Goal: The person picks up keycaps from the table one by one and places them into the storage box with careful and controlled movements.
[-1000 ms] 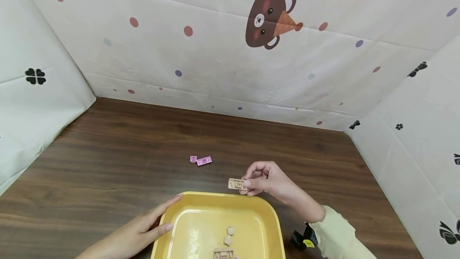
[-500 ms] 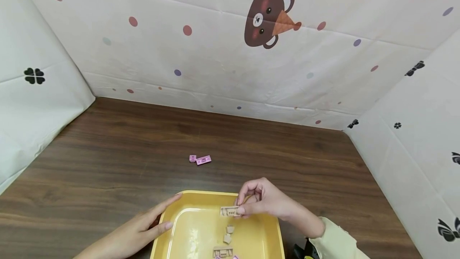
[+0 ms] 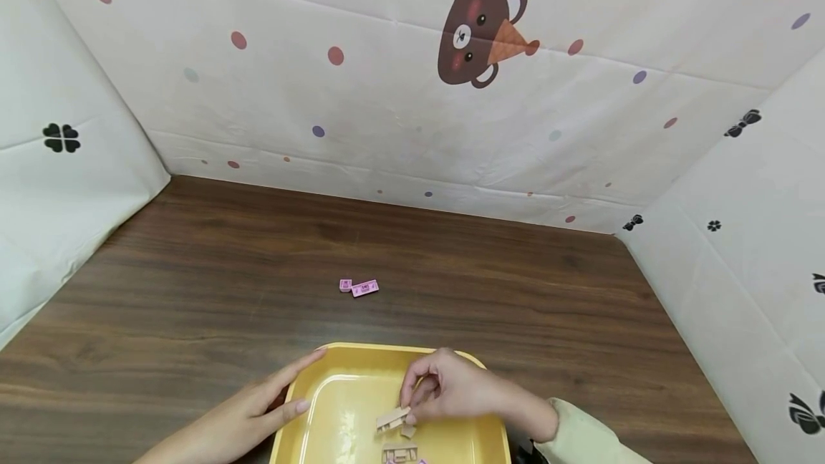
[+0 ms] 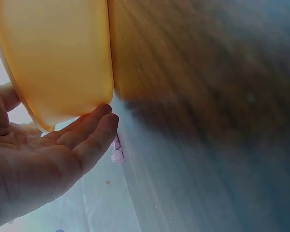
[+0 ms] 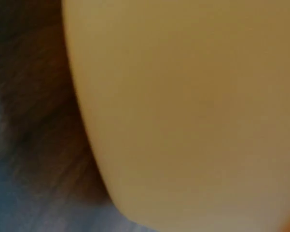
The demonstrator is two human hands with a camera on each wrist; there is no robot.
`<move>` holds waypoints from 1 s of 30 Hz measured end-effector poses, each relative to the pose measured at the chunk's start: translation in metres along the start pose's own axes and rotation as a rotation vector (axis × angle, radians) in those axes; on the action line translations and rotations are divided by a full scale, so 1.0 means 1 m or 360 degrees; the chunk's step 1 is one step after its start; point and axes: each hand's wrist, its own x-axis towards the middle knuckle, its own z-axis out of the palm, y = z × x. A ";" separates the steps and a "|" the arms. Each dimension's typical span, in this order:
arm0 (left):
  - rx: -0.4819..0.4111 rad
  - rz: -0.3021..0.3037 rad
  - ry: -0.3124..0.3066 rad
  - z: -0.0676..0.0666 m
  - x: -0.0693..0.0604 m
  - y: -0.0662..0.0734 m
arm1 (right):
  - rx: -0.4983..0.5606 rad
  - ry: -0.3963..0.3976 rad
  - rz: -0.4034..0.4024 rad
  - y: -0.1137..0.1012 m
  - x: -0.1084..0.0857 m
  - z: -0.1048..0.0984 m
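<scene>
Pinching apparently one block (image 3: 390, 419), right grip (image 3: 446, 388) overhangs tray (image 3: 341, 407).

Dim, seemingly unfocused right wrist view

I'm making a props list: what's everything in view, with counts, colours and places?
Tray: one, yellow, on the table.
Table: one, brown, under the tray.
Sheets: count unclear, printed white, behind and beside the table.
Pink blocks: two, pink, beyond the tray.
Long blocks: two, tan, one held, one in the tray.
Small block: at least one, tan, in the tray.
Bits: count unclear, pinkish-purple, tray, at the bottom picture edge.
Black object: one, black, beside the tray, mostly hidden.
Sleeve: one, pale yellow, right arm.
Hands: two, bare, left gripping the tray, right pinching a long block.
</scene>
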 end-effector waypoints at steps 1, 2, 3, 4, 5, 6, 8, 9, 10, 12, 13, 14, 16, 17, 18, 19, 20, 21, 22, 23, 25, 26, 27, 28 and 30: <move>0.0013 0.0004 0.0008 0.000 0.000 0.000 | -0.0051 0.0014 0.0020 0.001 0.001 0.001; 0.0029 0.0011 0.0018 0.000 0.000 0.000 | -0.0109 0.0026 0.0034 0.001 0.002 0.003; 0.0029 0.0022 0.0023 0.001 0.000 -0.001 | -0.0170 0.0037 0.0044 0.002 0.002 0.004; 0.0035 0.0031 0.0030 0.001 0.000 -0.001 | -0.0251 0.0046 0.0044 0.003 0.003 0.005; 0.0044 0.0036 0.0037 0.001 0.000 -0.001 | -0.0322 0.0056 0.0046 0.003 0.004 0.006; 0.0051 0.0042 0.0043 0.001 0.000 -0.002 | -0.0387 0.0062 0.0043 0.004 0.005 0.006; 0.0060 0.0049 0.0053 0.001 0.000 -0.002 | -0.0490 0.0070 0.0031 0.004 0.006 0.008; 0.0057 0.0054 0.0054 0.001 0.000 -0.002 | -0.0537 0.0072 0.0019 0.005 0.006 0.008; 0.0077 0.0052 0.0060 0.001 0.000 -0.002 | -0.0581 0.0073 0.0005 0.005 0.007 0.008; 0.0106 0.0056 0.0070 0.002 0.000 -0.002 | -0.0636 0.0067 -0.0027 0.004 0.008 0.009; 0.0119 0.0056 0.0072 0.002 0.000 -0.002 | -0.0671 0.0062 -0.0047 0.004 0.008 0.009; 0.0133 0.0059 0.0077 0.002 0.000 -0.002 | -0.0715 0.0056 -0.0077 0.004 0.009 0.010; 0.0132 0.0065 0.0079 0.002 0.000 -0.002 | -0.0797 0.0041 -0.0125 0.005 0.010 0.011; 0.0124 0.0070 0.0079 0.002 0.000 -0.002 | -0.0832 0.0037 -0.0145 0.005 0.011 0.011; 0.0124 0.0073 0.0081 0.002 0.000 -0.002 | -0.0867 0.0033 -0.0162 0.005 0.011 0.012; 0.0119 0.0076 0.0080 0.002 0.000 -0.002 | -0.0892 0.0031 -0.0173 0.006 0.012 0.013; 0.0096 0.0079 0.0074 0.002 0.000 -0.002 | -0.0911 0.0029 -0.0182 0.006 0.012 0.013; 0.0086 0.0082 0.0072 0.002 0.000 -0.002 | -0.0921 0.0028 -0.0183 0.005 0.013 0.014; 0.0082 0.0081 0.0069 0.002 0.000 -0.002 | -0.0934 0.0029 -0.0185 0.005 0.013 0.014; 0.0079 0.0081 0.0068 0.002 0.000 -0.002 | -0.0929 0.0026 -0.0182 0.005 0.013 0.014; 0.0052 0.0079 0.0057 0.001 0.000 -0.002 | -0.0916 0.0019 -0.0174 0.005 0.013 0.014; 0.0040 0.0081 0.0053 0.001 0.000 -0.002 | -0.0914 0.0016 -0.0171 0.005 0.013 0.014; 0.0047 0.0083 0.0056 0.001 0.000 -0.002 | -0.0917 0.0014 -0.0170 0.004 0.013 0.014; 0.0036 0.0080 0.0052 0.001 0.000 -0.002 | -0.0918 0.0011 -0.0170 0.004 0.012 0.013; 0.0029 0.0080 0.0050 0.001 0.000 -0.002 | -0.0939 0.0010 -0.0181 0.003 0.012 0.013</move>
